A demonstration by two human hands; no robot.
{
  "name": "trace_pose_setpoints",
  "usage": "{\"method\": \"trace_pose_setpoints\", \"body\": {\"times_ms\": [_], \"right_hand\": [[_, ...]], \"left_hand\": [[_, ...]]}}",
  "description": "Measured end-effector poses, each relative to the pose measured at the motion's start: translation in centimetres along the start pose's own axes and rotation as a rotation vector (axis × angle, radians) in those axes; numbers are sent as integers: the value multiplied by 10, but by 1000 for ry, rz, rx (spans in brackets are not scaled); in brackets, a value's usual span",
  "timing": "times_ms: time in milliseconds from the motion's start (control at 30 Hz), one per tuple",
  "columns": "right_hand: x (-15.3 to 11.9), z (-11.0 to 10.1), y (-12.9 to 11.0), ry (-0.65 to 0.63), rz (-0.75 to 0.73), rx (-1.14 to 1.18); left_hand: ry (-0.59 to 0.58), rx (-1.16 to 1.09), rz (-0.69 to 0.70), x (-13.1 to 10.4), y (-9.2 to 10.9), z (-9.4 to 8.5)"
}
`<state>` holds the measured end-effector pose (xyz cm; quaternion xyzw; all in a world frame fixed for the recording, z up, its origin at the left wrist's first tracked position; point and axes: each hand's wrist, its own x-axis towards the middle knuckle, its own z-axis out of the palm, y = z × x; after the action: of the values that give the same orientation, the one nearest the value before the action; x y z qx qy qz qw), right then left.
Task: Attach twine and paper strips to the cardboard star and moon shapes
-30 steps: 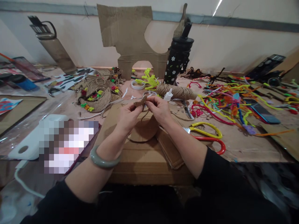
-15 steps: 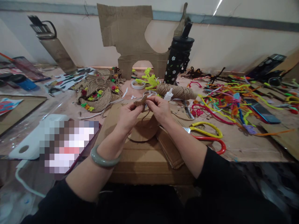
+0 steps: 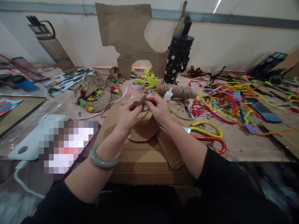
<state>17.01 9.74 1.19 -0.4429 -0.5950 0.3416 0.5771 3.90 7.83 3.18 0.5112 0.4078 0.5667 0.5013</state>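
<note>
Cardboard scrap [image 3: 139,101], small and brown, is up between the hands in the head view, above a cardboard base [image 3: 142,158]. From my remote seat I see the left hand [image 3: 128,118] pinching it between thumb and fingers. My view has the right hand [image 3: 161,110] with thumb and forefinger pressed together at its edge; a thin strand [image 3: 145,116] hangs below, and I cannot tell which fingers hold it.

Beneath lies a cardboard disc [image 3: 142,133], partly hidden from me by both hands. The right forearm covers part of a folded cardboard strip [image 3: 171,151], with scissors [image 3: 205,137] just beside that arm. Just beyond the hands, a twine roll [image 3: 175,91] and a white glue bottle [image 3: 168,95] crowd the space, with pipe cleaners [image 3: 240,112] strewn to the right and a rope coil [image 3: 100,96] to the left.

Against the earlier frames, both grips match; only the standing cardboard [image 3: 127,28] shows slightly further left.
</note>
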Motion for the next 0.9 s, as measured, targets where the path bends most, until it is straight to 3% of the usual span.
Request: {"method": "trace_pose_setpoints", "body": {"times_ms": [900], "right_hand": [[-1, 0, -7, 10, 22, 36]], "left_hand": [[12, 17, -1, -2, 4, 2]]}}
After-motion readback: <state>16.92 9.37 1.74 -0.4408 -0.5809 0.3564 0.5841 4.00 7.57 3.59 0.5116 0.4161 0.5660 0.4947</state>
